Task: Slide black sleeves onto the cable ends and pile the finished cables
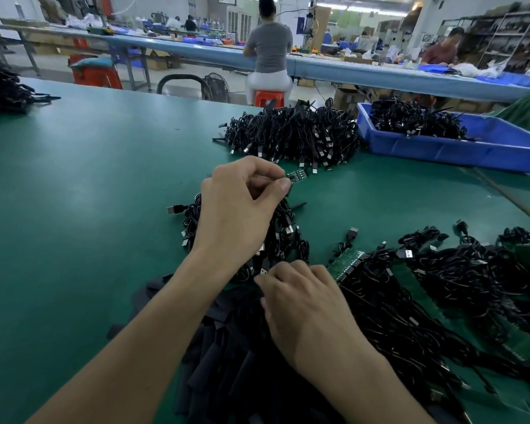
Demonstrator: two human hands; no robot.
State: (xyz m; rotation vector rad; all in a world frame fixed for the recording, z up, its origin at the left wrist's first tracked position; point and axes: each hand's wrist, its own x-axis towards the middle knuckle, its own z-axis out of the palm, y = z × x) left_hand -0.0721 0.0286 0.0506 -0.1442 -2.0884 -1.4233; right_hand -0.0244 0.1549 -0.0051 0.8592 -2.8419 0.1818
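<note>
My left hand [239, 206] pinches the end of a black cable whose small green circuit board [297, 174] sticks out past thumb and forefinger, above a small bundle of black cables [288, 231]. My right hand [306, 304] reaches with curled fingers into the heap of flat black sleeves [227, 362] at the near edge; whether it holds one is hidden. A big pile of black USB cables [294, 136] lies farther back on the green table [89, 179].
Cables attached to green board strips [441, 286] spread across the right. A blue bin [459, 142] of cables stands at back right. More black cables [0, 87] lie at far left. People sit at a long bench behind the table.
</note>
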